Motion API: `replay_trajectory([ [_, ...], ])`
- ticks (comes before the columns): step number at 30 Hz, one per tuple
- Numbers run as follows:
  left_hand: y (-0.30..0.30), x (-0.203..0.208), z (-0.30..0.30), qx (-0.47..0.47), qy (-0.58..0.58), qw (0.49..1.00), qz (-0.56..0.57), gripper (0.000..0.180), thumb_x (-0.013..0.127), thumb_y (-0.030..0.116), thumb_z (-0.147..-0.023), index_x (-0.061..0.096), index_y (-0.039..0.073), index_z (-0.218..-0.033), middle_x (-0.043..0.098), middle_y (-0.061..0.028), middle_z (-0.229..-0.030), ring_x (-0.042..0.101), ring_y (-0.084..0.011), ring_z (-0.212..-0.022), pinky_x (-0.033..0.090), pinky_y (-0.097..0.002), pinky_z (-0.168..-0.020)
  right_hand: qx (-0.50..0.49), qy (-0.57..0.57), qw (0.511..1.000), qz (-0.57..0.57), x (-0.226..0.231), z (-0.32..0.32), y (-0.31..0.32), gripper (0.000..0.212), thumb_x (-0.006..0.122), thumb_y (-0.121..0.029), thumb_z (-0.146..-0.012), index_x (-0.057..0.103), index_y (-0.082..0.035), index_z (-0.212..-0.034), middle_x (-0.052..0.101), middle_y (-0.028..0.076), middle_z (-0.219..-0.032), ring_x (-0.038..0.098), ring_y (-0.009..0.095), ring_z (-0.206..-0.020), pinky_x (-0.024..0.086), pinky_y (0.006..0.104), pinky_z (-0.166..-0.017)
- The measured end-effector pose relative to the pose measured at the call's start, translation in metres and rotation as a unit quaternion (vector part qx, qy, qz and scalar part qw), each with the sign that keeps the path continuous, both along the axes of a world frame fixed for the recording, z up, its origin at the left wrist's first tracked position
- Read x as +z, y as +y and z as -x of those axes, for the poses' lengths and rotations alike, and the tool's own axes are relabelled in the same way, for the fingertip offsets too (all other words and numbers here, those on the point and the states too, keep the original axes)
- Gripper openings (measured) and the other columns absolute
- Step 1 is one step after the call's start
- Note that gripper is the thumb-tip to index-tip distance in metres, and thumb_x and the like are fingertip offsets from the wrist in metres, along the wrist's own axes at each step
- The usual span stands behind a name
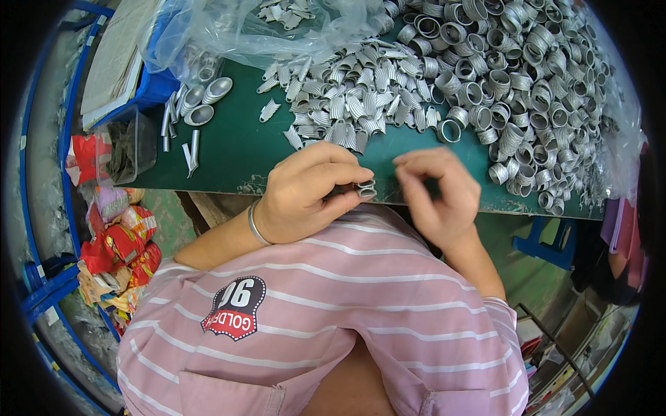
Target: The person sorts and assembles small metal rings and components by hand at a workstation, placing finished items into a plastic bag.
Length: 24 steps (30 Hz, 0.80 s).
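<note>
My left hand (309, 184) pinches a small grey metal ring (365, 189) between thumb and forefinger, just over the table's front edge. A short way to its right, my right hand (444, 191) is raised, slightly blurred, with thumb and forefinger drawn toward each other. Whatever it may hold is too small to make out. Beyond both hands lies a heap of flat, ridged grey metal pieces (354, 93) on the green table (232, 132). One ridged ring (449, 130) rests at the near edge of a large pile of similar rings (513, 83).
At the left stand a blue bin (156, 87) with papers, a clear plastic box (139, 142) and several shiny oval-ended tubes (201, 104). Clear plastic sheeting (243, 35) covers the far side. A blue stool (544, 241) is under the table at the right.
</note>
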State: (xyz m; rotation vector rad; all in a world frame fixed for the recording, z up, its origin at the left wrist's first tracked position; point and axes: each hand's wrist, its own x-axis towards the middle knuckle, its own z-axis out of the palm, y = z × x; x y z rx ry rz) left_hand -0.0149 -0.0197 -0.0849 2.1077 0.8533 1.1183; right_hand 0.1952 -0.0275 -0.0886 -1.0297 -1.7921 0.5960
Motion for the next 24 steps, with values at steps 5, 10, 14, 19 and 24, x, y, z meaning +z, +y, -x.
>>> replay_trajectory([
  [5,0.001,0.003,-0.003,0.02,-0.017,1.0,0.012,0.03,0.078,-0.004,-0.065,0.065,0.001,-0.092,0.064,-0.0101,-0.087,0.062,-0.0162,-0.074,0.048,-0.0234,-0.059,-0.107,-0.143,0.981,-0.078,0.002,-0.014,0.024,0.017,0.066,0.005,-0.07,0.06,-0.003,-0.083,0.063,0.009,-0.082,0.058,0.027,-0.074,0.045,0.0353,-0.067],
  [10,0.0,0.0,-0.009,0.034,-0.069,0.994,0.077,0.029,0.078,-0.005,-0.067,0.061,0.001,-0.09,0.064,-0.0095,-0.088,0.06,-0.0121,-0.074,0.047,-0.0216,-0.058,-0.112,-0.265,0.952,-0.104,0.004,-0.006,0.032,0.015,0.066,-0.001,-0.071,0.057,-0.007,-0.081,0.061,0.006,-0.081,0.054,0.027,-0.074,0.039,0.0379,-0.066],
  [14,0.001,-0.004,-0.01,0.049,-0.109,0.987,0.111,0.026,0.077,-0.004,-0.068,0.06,0.002,-0.086,0.063,-0.008,-0.085,0.059,-0.0114,-0.069,0.047,-0.0218,-0.055,-0.04,-0.163,0.983,-0.07,0.003,-0.007,0.027,0.013,0.065,0.001,-0.072,0.058,-0.003,-0.083,0.061,0.01,-0.082,0.056,0.029,-0.075,0.042,0.0375,-0.068],
  [19,0.006,0.0,-0.02,0.058,-0.06,0.994,0.071,0.02,0.076,-0.001,-0.069,0.06,0.002,-0.081,0.062,-0.007,-0.08,0.057,-0.0115,-0.062,0.047,-0.0221,-0.051,0.086,0.023,0.995,0.05,0.017,0.009,0.005,0.022,0.07,-0.001,-0.075,0.065,-0.001,-0.097,0.062,0.011,-0.084,0.061,0.026,-0.076,0.049,0.0305,-0.064],
  [24,0.01,-0.004,-0.026,0.019,-0.103,0.986,0.13,0.021,0.081,0.008,-0.07,0.064,0.005,-0.08,0.066,-0.005,-0.083,0.062,-0.0128,-0.07,0.049,-0.0218,-0.056,-0.005,0.017,1.0,0.015,0.023,-0.017,0.005,0.016,0.069,-0.002,-0.077,0.066,-0.003,-0.093,0.062,0.011,-0.083,0.061,0.026,-0.078,0.05,0.032,-0.069],
])
